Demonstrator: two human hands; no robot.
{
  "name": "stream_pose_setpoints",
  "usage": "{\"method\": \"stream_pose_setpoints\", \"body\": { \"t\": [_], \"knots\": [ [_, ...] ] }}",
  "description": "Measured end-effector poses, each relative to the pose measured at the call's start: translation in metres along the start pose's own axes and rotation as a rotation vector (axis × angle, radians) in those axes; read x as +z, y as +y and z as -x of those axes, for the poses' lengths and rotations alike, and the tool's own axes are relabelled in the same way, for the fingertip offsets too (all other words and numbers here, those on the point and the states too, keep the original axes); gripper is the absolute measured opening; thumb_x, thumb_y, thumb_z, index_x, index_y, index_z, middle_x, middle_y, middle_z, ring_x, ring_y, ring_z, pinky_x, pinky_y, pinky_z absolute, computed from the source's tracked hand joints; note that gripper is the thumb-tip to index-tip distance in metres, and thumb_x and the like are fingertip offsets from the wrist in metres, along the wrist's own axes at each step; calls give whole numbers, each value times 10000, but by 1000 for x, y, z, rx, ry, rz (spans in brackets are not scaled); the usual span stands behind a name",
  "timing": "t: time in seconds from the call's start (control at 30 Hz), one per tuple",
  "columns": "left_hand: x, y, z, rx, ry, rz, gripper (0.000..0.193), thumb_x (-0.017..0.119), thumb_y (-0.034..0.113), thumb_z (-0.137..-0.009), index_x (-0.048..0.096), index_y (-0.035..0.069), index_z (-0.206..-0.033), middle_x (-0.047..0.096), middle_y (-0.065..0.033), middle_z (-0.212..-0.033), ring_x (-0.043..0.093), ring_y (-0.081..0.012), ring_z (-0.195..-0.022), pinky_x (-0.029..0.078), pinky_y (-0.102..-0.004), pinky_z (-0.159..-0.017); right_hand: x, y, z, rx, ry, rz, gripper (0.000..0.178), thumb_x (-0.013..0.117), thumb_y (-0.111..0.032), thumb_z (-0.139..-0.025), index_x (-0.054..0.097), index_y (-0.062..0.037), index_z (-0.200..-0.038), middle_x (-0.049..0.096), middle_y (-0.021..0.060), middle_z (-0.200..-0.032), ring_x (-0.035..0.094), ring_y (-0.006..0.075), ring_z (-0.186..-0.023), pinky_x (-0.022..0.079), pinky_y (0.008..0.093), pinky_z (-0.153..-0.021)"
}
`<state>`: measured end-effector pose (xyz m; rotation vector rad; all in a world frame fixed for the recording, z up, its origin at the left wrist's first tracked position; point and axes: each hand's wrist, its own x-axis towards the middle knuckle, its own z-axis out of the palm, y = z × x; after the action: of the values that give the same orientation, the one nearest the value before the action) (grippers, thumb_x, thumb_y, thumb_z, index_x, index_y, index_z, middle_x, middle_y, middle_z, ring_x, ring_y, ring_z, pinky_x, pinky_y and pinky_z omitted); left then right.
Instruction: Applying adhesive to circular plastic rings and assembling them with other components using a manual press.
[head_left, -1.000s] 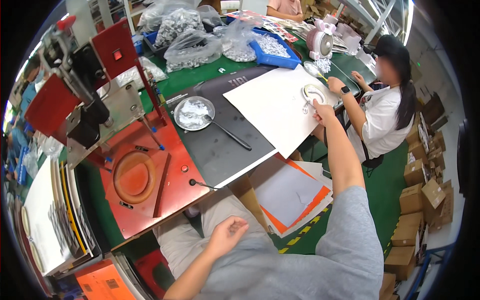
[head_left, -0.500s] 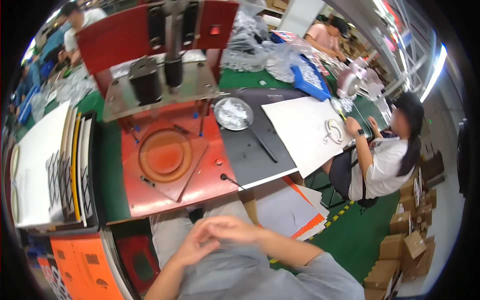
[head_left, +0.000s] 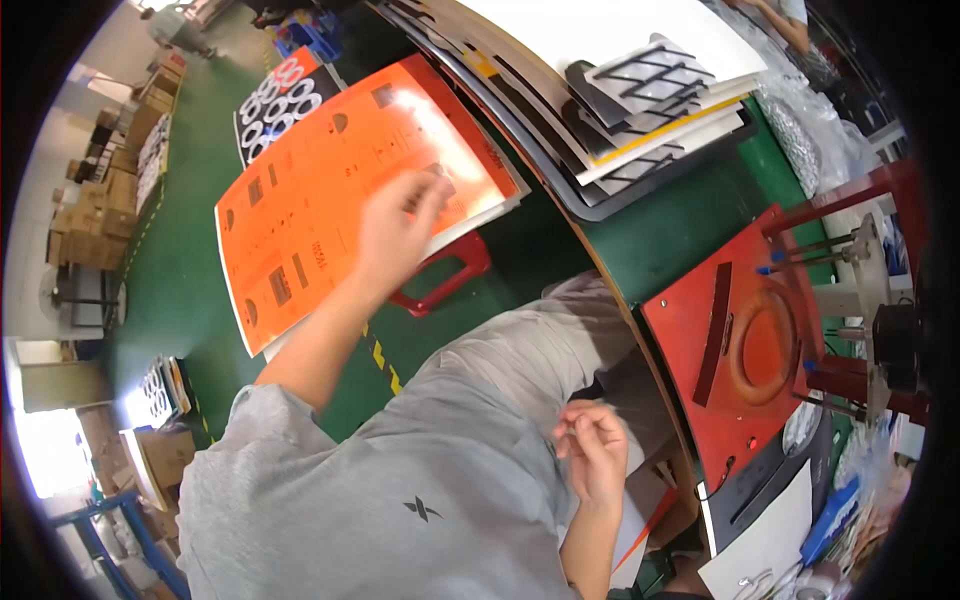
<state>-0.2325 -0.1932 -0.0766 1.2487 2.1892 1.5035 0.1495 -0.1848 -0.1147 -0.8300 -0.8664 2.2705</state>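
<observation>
My left hand (head_left: 397, 228) reaches over a stack of orange printed sheets (head_left: 310, 215), near their edge by the red stool. Its fingers are slightly bent and apart, and nothing shows in them. Whether it touches the top sheet I cannot tell. Beside my lap hovers my right hand (head_left: 597, 450), its fingers loosely curled and nothing visible in it. At the right stands the press with its red base plate (head_left: 690, 335), where a round orange-brown ring (head_left: 765, 345) lies; neither hand is on it.
A black tray (head_left: 600, 208) of stacked boards and patterned sheets (head_left: 650, 80) stands on the green table. Under the orange sheets is a red stool (head_left: 450, 272). Cardboard boxes (head_left: 105, 190) line the far wall. A blue bin (head_left: 830, 520) sits at lower right.
My view has swung left, from the press to the orange sheets. My hands, together over my lap before, are now apart, the left one stretched out over the sheets.
</observation>
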Motion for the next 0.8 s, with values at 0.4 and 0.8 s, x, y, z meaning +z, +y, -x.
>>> {"method": "stream_pose_setpoints", "body": {
  "t": [0.4,0.8],
  "knots": [
    [-17,-42,-17,193,-583,-646,1021,871,220,-812,301,11,-1633,436,-271,-1587,316,-464,-1551,290,-531,-1280,10,4,3,93,83,247,238,621,-211,-1102,699,-18,-1219,744,73,-1168,728,149,-914,575,271,-712],
    [-117,19,-7,31,-185,-995,453,600,133,-1007,609,-55,-1419,675,-258,-1374,653,-425,-1272,542,-466,-1023,70,-36,-66,-460,-52,678,356,727,-119,-938,611,-43,-1266,690,137,-1093,725,255,-968,595,406,-820]
  ]
}}
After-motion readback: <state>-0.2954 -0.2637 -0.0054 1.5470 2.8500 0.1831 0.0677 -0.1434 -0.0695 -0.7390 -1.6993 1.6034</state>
